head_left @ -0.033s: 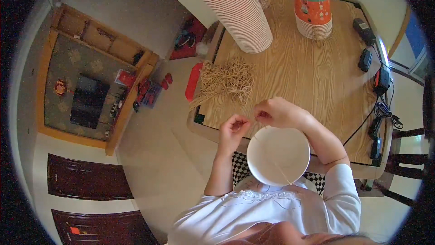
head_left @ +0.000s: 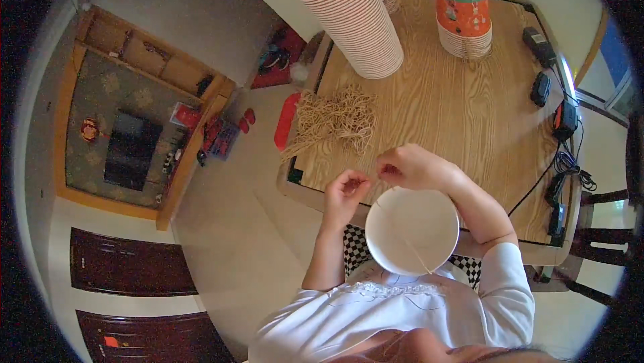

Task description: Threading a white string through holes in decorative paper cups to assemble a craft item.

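Note:
A white round paper bucket (head_left: 396, 242) rests on my lap against the table edge, and a thin tan cord (head_left: 417, 250) runs across its pale round face. My left hand (head_left: 345, 196) is closed in a pinch just beyond the bucket's left side. Close by, my right hand (head_left: 410, 167) bends over the far rim with its fingers pinched together. A small gap separates the two hands. Whatever the fingertips hold is too fine to make out. Beyond them lies a tangled heap of tan paper cord (head_left: 335, 120) on the table's left edge.
A tall leaning stack of paper buckets (head_left: 355, 27) stands at the far left of the wooden table (head_left: 429, 108). A shorter orange-and-green stack (head_left: 463, 17) is at the back. Black adapters and cables (head_left: 565, 121) line the right edge. A red object (head_left: 286, 121) sits beside the cord heap.

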Demonstrator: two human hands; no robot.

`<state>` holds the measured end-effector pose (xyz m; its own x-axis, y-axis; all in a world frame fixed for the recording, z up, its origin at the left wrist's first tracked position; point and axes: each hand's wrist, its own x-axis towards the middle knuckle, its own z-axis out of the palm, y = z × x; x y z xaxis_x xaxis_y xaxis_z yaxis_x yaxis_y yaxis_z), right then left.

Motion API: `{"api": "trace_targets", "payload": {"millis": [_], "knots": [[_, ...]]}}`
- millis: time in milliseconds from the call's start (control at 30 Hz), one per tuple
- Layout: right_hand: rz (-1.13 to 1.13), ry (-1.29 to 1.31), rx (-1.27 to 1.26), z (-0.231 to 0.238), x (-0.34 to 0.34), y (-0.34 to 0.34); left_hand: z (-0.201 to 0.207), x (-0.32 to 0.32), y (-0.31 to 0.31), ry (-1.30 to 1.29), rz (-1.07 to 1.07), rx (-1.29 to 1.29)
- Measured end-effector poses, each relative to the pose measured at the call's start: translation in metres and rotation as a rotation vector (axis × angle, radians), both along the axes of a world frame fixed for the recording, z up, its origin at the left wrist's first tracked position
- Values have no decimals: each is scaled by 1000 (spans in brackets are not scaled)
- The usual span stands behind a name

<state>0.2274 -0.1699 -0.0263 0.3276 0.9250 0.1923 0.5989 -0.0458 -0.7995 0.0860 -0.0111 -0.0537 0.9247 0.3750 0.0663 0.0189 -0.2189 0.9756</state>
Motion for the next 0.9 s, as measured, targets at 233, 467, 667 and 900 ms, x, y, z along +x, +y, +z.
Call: {"api": "trace_targets", "payload": {"millis": [233, 467, 667, 900], "knots": [[37, -41, -10, -3, 3, 0, 5, 6, -13, -32, 20, -110], [34, -106, -34, -9, 4, 1, 2, 10, -13, -85, -8, 322], [28, -98, -67, -5, 3, 1, 1, 8, -11, -53, -8, 322], [21, -94, -45, -7, 4, -2, -2, 3, -2, -54, 43, 132]]}}
